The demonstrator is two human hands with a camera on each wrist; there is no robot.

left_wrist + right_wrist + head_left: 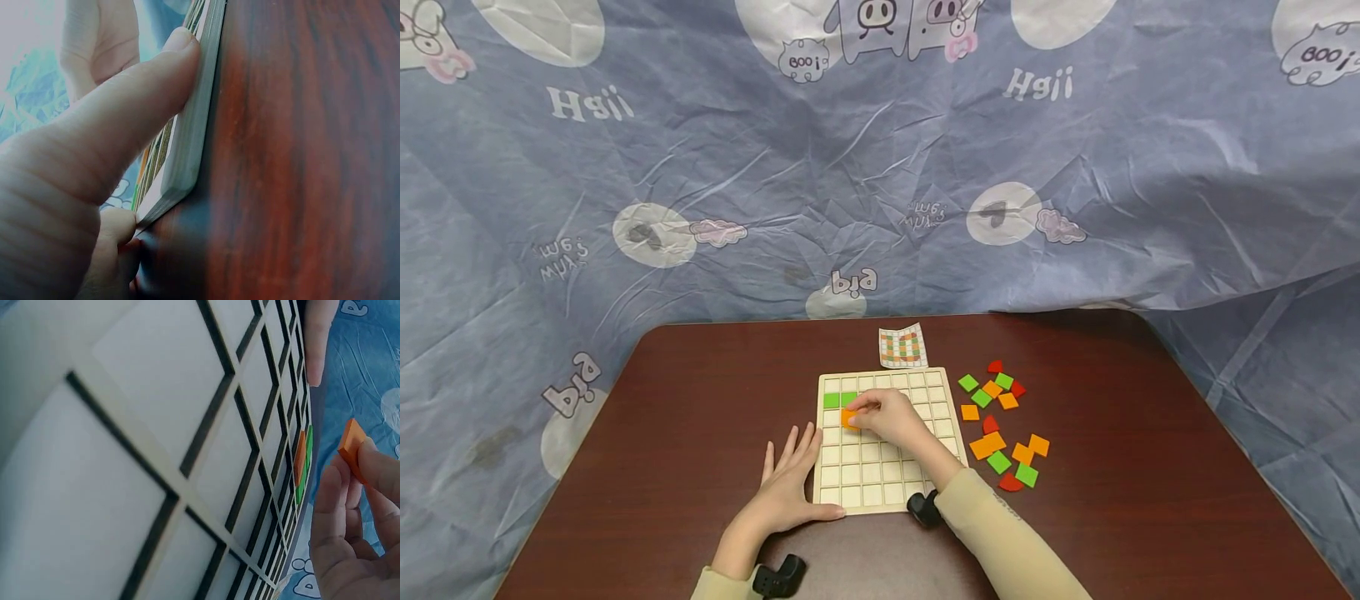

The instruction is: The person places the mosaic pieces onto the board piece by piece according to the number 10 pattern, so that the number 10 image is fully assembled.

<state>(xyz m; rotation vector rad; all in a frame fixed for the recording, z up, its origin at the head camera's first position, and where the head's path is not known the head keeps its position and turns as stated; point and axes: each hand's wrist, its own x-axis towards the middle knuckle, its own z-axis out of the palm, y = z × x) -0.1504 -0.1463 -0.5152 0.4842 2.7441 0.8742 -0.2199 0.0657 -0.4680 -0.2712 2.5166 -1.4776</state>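
Observation:
My right hand (887, 417) pinches an orange square tile (352, 442) between thumb and fingertips, over the left part of a pale wooden grid board (871, 473). In the right wrist view the tile is tilted and apart from the board. Another orange tile (300, 457) lies in the grid there, beside green tiles (307, 465). From the head, two green tiles (840, 400) show at the upper left of the grid. My left hand (787, 492) lies spread at the board's left edge, its straight thumb (134, 94) touching the near edge.
Loose orange, green and red pieces (998, 462) are scattered right of the board on the dark wooden table (1120, 500). A small card (903, 347) with a coloured grid pattern lies behind the board. A blue printed cloth (880, 167) hangs behind the table.

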